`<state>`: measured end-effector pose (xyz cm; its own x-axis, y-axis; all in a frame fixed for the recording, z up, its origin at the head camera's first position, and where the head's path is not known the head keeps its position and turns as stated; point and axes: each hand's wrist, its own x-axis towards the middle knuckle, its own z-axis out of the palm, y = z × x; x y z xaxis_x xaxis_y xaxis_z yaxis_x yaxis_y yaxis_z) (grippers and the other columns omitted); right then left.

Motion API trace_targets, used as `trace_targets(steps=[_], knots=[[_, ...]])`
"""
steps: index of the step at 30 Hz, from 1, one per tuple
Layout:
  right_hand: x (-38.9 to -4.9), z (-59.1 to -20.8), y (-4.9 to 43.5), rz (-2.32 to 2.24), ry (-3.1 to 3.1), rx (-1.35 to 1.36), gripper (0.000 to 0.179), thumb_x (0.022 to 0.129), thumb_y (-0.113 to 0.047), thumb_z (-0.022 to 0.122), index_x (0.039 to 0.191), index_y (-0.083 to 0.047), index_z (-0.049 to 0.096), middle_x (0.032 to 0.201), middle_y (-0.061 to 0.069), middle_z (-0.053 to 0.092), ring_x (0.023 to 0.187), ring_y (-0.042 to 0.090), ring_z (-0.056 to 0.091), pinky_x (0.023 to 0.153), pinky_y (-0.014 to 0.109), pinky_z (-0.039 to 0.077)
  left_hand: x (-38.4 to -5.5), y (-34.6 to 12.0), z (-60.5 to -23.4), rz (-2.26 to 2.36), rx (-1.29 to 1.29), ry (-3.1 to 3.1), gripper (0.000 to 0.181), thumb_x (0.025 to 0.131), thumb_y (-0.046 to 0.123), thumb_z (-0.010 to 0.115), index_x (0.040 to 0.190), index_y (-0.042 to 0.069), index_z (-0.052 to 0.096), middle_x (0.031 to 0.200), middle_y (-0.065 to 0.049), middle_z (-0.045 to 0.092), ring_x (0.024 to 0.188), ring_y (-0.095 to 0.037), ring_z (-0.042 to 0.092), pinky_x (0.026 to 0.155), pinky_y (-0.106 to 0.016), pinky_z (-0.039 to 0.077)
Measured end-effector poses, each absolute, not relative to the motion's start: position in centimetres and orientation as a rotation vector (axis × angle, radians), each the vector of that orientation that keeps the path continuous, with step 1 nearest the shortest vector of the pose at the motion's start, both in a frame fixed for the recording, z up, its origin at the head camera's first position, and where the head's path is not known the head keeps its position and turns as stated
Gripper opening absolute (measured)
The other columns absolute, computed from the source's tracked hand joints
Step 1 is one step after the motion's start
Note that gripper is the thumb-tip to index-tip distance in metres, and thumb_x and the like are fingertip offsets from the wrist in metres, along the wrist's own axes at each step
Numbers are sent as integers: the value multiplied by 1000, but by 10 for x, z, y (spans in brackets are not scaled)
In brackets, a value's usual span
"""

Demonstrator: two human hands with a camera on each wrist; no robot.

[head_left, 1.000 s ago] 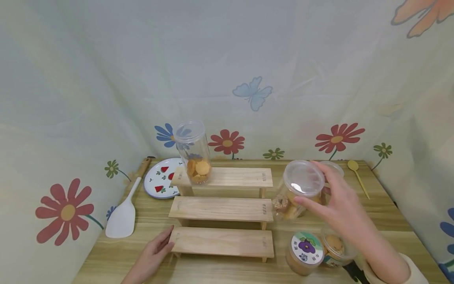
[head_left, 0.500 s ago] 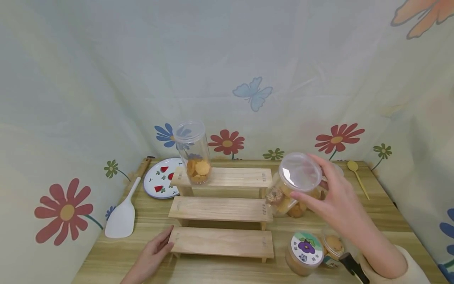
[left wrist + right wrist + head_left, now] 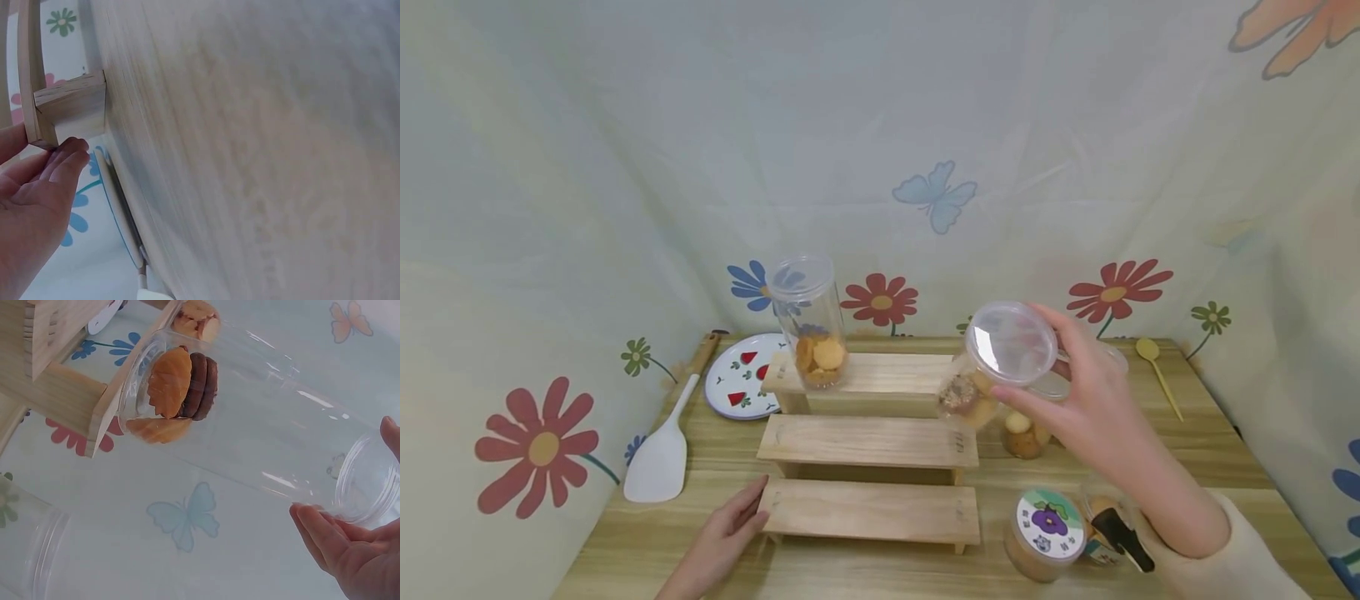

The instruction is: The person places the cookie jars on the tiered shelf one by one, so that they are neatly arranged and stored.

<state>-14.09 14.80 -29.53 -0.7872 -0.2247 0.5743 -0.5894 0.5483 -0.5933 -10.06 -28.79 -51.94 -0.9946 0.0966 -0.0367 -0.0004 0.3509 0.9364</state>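
Note:
With its thumb above and fingers below, my left hand [image 3: 722,537] holds the left end of the lowest step of a three-step wooden rack [image 3: 865,440]; the left wrist view shows the board end [image 3: 32,81] between them. My right hand [image 3: 1093,408] grips a tall clear jar [image 3: 1009,346] near its lid, thumb on one side, fingers on the other. The jar leans, its base overlapping the right end of the upper steps. Shell-shaped orange cookies [image 3: 169,381] and dark brown ones [image 3: 199,387] lie at its bottom. Another clear jar [image 3: 805,321] with round biscuits stands at the top step's left.
Behind the right hand stands another jar with cookies [image 3: 1024,433]. A jar with a pansy-printed lid [image 3: 1048,525] and a small cookie jar [image 3: 1101,512] are at front right. A white spatula [image 3: 657,462] and a watermelon-print plate [image 3: 730,362] lie left, a gold spoon [image 3: 1159,379] right.
My right hand has carried the tall jar leftward and up, from beside the rack to over its right end. More of the jar behind now shows. The left hand stays where it was.

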Motion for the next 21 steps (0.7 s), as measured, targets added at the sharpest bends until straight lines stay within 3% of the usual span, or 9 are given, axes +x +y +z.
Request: trace_targets(steps=[10, 14, 21], knots=[[-158, -288, 129, 1216, -2378, 648, 83, 75, -32, 84, 143, -15, 40, 125, 0, 52, 111, 16, 51, 91, 38, 51, -102, -288, -519, 1745, 75, 2511, 50, 97, 3, 56, 141, -12, 38, 146, -27, 35, 131, -35, 36, 103, -32, 37], [-167, -289, 121, 1257, -2375, 669, 83, 76, -33, 84, 143, -14, 39, 123, 0, 53, 110, 17, 51, 89, 39, 52, -103, -288, -519, 1726, 66, 2512, 50, 98, 5, 56, 141, -11, 37, 147, -27, 33, 132, -36, 36, 104, -35, 37], [-179, -289, 107, 1244, -2386, 690, 84, 77, -37, 82, 144, -14, 37, 125, 4, 52, 110, 19, 51, 88, 40, 52, -103, -289, -518, 1685, 32, 2514, 51, 97, 6, 57, 142, -9, 37, 148, -24, 34, 132, -33, 36, 103, -29, 37]])
